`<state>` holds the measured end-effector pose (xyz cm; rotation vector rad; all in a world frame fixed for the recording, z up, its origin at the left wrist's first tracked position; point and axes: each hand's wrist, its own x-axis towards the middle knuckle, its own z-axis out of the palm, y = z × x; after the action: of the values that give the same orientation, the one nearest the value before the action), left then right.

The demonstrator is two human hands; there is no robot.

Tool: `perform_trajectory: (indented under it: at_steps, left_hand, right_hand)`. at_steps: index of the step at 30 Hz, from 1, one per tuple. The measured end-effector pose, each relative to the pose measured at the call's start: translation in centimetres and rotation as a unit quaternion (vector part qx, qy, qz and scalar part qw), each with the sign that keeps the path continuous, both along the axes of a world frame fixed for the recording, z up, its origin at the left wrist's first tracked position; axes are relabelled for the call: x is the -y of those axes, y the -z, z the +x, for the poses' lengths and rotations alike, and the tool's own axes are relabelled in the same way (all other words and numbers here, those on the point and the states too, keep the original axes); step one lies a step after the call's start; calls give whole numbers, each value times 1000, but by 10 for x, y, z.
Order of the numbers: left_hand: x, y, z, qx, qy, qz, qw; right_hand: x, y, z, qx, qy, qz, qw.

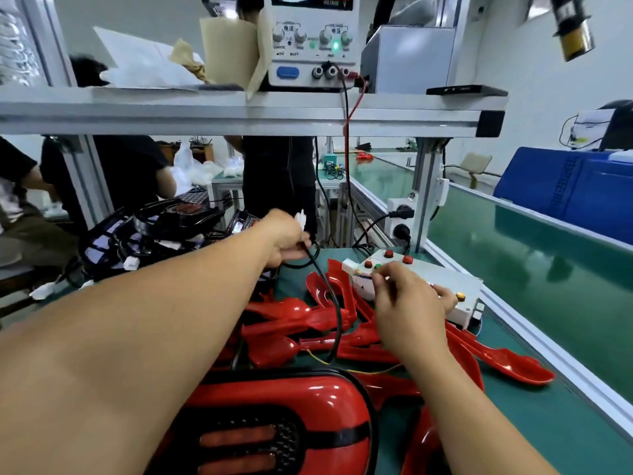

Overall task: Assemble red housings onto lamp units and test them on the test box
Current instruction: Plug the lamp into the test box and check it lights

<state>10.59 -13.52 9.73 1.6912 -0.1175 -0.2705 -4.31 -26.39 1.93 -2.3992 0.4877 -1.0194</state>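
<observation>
Curling round a black cable (338, 317), the left hand (286, 236) grips it, its white connector (301, 217) pointing up above the fingers. The right hand (407, 303) bends its fingers onto the test box (455, 279); their grasp I cannot tell. Below both hands, the lamp unit (239, 437) in its red housing (308, 392) lies lengthwise left to right.

Glossy red plastic housings (284, 310), matt green worktop (534, 423) (smooth), bare aluminium shelf (239, 113), rubbery black cable (338, 320).

"VOLTAGE" and "OFF" on the power supply (310, 42)
</observation>
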Motion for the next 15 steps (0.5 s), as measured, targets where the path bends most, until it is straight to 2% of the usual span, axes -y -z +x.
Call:
perform_trajectory:
  at_steps: [2,5,7,11,13,15]
  left_hand:
    - [2,-17,-7,-8,36,-88,995]
    - [-2,-30,-27,29,120,-108,986]
    - [-5,-28,-39,74,179,-90,977]
    - [-5,-20,-56,238,212,49,947]
    - [-4,-19,-62,287,189,52,938]
    - [-5,-18,-67,299,177,34,937]
  right_hand:
    - [0,-1,-2,36,-39,42,998]
    - [0,-3,-8,87,-78,86,989]
    - [-1,-6,-11,123,-82,105,983]
    - [-1,-11,-14,175,-87,132,972]
    - [0,-12,-16,191,-90,135,968]
    - [2,-13,-18,209,-90,136,964]
